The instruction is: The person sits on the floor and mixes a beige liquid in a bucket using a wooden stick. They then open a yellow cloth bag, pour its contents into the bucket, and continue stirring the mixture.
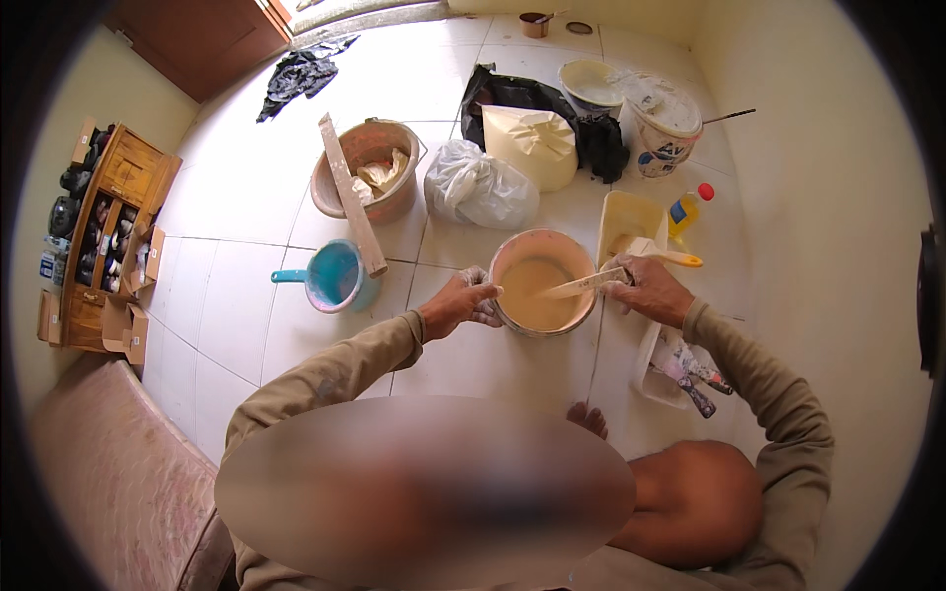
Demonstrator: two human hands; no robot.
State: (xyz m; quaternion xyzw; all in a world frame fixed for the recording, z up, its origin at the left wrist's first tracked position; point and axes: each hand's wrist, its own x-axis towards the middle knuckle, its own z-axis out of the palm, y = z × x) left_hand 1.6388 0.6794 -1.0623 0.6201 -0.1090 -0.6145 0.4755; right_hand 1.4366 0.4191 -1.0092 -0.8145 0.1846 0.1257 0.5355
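A round bucket point(501, 258) stands on the tiled floor in front of me, part filled with beige paint point(540, 305). My left hand point(461, 303) grips its left rim, thumb at the top edge and fingers down the outer wall. In my right hand point(652, 294), at the right rim, is a flat wooden stick point(583, 285). The stick slants across the rim and its far end dips into the paint. Pale smears cover the fingers of both hands. Just beyond the right hand, a wide paintbrush point(680, 258) with a yellow handle lies over a yellowish tray point(623, 209).
Left of the paint stand a blue dipper point(335, 277) and a larger bucket point(396, 202) with a wooden plank point(352, 192) across it. Beyond are a white plastic bag point(478, 187), a cream sack point(530, 148) and a paint pail point(665, 128). A bottle point(682, 214) and scrapers point(690, 374) lie rightward.
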